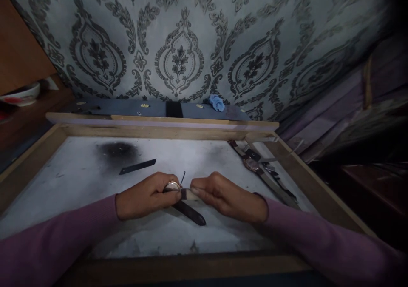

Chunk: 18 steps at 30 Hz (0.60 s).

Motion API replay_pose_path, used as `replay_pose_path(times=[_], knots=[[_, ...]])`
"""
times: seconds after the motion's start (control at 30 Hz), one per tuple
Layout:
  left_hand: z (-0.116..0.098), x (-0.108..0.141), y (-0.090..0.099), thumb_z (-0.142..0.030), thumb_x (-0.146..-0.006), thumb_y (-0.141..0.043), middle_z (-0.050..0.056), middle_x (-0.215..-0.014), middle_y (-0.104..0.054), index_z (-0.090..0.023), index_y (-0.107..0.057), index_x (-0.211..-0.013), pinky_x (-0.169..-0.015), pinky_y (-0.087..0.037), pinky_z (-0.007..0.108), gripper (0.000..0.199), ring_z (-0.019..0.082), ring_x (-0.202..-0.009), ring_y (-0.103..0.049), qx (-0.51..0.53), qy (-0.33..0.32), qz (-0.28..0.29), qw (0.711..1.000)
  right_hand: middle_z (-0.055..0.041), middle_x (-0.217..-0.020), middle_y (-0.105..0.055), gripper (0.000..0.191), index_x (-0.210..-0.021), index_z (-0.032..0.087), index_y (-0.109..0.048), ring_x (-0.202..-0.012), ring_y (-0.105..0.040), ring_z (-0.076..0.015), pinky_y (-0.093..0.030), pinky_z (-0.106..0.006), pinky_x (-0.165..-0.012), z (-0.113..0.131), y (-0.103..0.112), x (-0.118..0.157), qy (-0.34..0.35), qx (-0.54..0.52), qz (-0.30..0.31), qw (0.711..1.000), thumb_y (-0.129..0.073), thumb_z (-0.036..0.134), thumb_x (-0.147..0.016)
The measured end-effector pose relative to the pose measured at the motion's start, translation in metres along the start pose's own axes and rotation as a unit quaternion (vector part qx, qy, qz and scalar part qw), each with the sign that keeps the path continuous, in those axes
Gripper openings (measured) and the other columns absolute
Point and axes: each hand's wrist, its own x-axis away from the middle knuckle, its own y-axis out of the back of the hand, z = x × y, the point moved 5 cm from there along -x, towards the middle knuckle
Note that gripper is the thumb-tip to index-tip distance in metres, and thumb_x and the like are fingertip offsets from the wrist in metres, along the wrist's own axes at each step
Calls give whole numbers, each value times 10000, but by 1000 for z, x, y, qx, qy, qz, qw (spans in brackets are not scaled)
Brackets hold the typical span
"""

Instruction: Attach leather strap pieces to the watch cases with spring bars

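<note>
My left hand (149,195) is closed around a wristwatch, with its round metal-rimmed case (172,186) between thumb and fingers. From under that hand a dark strap (193,216) slants down to the right, its rounded tip near the white surface. My right hand (219,195) pinches the right end of a pale watch strap piece (191,194) with a dark band at its left end. That piece reaches across to the left thumb; how it joins the case is hidden. A thin dark pin-like piece (182,177) sticks up between the hands.
Both hands are over a shallow wood-framed tray (76,236) with a white base. A dark flat strip (137,166) lies at the back left. Several watches (253,164) with straps lie on the right. A blue crumpled cloth (216,103) sits behind the raised back edge, near the patterned wall.
</note>
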Motion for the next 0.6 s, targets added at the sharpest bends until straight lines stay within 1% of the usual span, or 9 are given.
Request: replay_pose_path(times=[0.07, 0.13, 0.2, 0.27, 0.3, 0.37, 0.43, 0.5, 0.6], knots=[[-2, 0, 0, -267, -826, -466, -54, -602, -341, -192, -407, -650, -509, -253, 254, 201, 104, -546, -311, -5, -2, 9, 1000, 79, -544, -267, 401, -647, 206, -326, -467, -236, -68, -224, -219, -455, -3, -1, -3, 1, -118, 34, 992, -345, 445, -968], [-5, 0, 1, -266, -830, -462, -51, -616, -350, -187, -415, -664, -523, -270, 253, 189, 106, -559, -329, -19, -5, 9, 1000, 81, -547, -274, 430, -641, 200, -337, -469, -229, -64, -228, -212, -453, -4, -1, -4, 2, -164, 56, 985, -350, 485, -963], [-5, 0, 3, -272, -832, -459, -46, -624, -364, -183, -424, -676, -533, -280, 255, 182, 112, -571, -345, -42, -8, -1, 999, 78, -554, -273, 415, -647, 200, -331, -473, -242, -66, -232, -211, -463, -2, 0, -4, 8, -123, 47, 991, -346, 458, -971], [-5, 0, 4, -283, -834, -457, -42, -625, -380, -180, -437, -689, -532, -282, 257, 179, 116, -573, -356, -60, -8, -12, 998, 72, -560, -280, 363, -667, 200, -331, -473, -265, -71, -221, -219, -476, 2, 2, -2, 18, -20, 22, 999, -345, 385, -979], [-3, 0, 4, -289, -835, -460, -43, -622, -381, -180, -440, -694, -525, -277, 256, 179, 115, -567, -354, -63, -4, -14, 998, 69, -559, -290, 329, -680, 198, -343, -467, -278, -72, -209, -227, -480, 4, 3, 0, 20, 40, 14, 999, -347, 340, -978], [-1, -1, 2, -295, -833, -465, -50, -608, -364, -187, -422, -672, -507, -267, 249, 198, 110, -550, -340, -47, 2, -8, 999, 61, -549, -321, 273, -703, 191, -377, -453, -303, -76, -188, -246, -488, 7, 2, 2, 20, 144, 13, 989, -351, 258, -967], [1, -1, 0, -298, -829, -473, -54, -596, -347, -191, -403, -644, -492, -256, 243, 225, 103, -537, -323, -26, 5, 4, 1000, 51, -540, -352, 250, -712, 185, -405, -446, -318, -81, -183, -259, -495, 9, 0, 3, 17, 204, 18, 979, -348, 211, -954], [3, -1, -2, -295, -827, -481, -56, -590, -340, -191, -399, -632, -484, -250, 239, 235, 99, -532, -312, -13, 7, 15, 1000, 48, -539, -365, 242, -714, 184, -412, -447, -324, -83, -190, -262, -499, 8, -1, 3, 18, 209, 22, 977, -347, 199, -947], [3, -1, -1, -279, -832, -483, -58, -592, -339, -188, -409, -642, -488, -253, 237, 224, 97, -536, -315, -13, 7, 22, 1000, 65, -533, -320, 267, -699, 197, -373, -443, -303, -77, -204, -250, -489, 5, -1, 2, 22, 134, 22, 990, -347, 252, -959]])
